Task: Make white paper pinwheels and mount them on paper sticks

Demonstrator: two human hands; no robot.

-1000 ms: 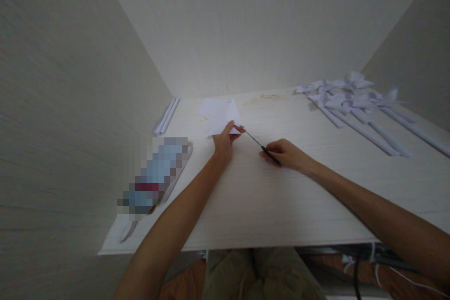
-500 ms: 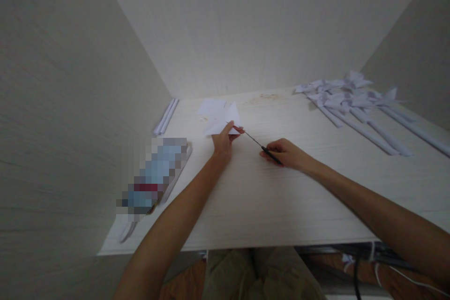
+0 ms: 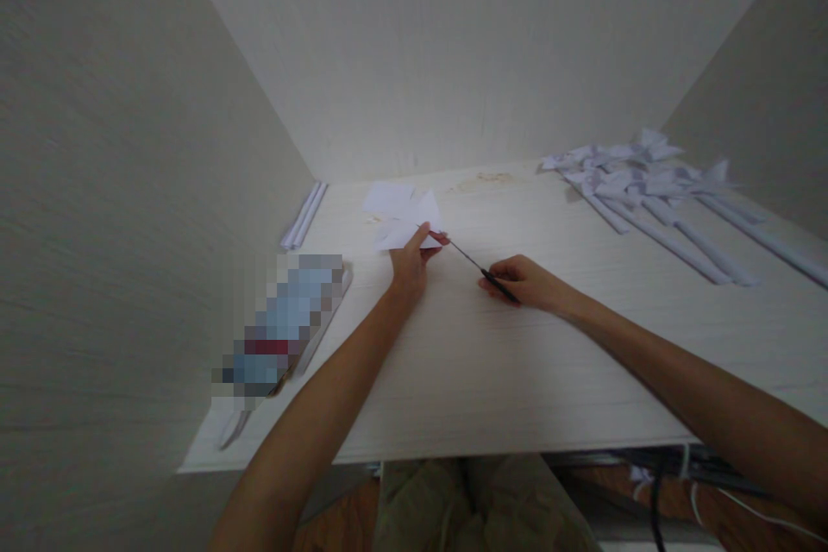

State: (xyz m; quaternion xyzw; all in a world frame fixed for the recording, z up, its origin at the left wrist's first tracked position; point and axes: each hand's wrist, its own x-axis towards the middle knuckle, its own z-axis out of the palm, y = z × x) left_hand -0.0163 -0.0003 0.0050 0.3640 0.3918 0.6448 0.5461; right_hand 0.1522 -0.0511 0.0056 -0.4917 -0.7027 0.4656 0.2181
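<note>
My left hand (image 3: 412, 257) is closed on a folded white sheet of paper (image 3: 417, 220), thumb on top. A small red piece (image 3: 439, 237) shows at its fingertips; I cannot tell what it is. In my right hand (image 3: 517, 280) is a slim tool with a black handle (image 3: 499, 285) and a thin dark shaft (image 3: 467, 255). The shaft slants up and left, and its far end meets the red piece. Right fingers wrap the handle. Just behind the held paper lies another flat white sheet (image 3: 386, 197).
Rolled white paper tubes (image 3: 305, 216) lie at the back left. Several paper pinwheels on rolled sticks (image 3: 637, 181) are heaped at the back right. A pixelated blue object (image 3: 285, 310) lies at left. Pale walls enclose the white table (image 3: 440, 397) on three sides.
The view has shifted very slightly. Both hands, the paper and the black-handled tool keep almost the same places.
</note>
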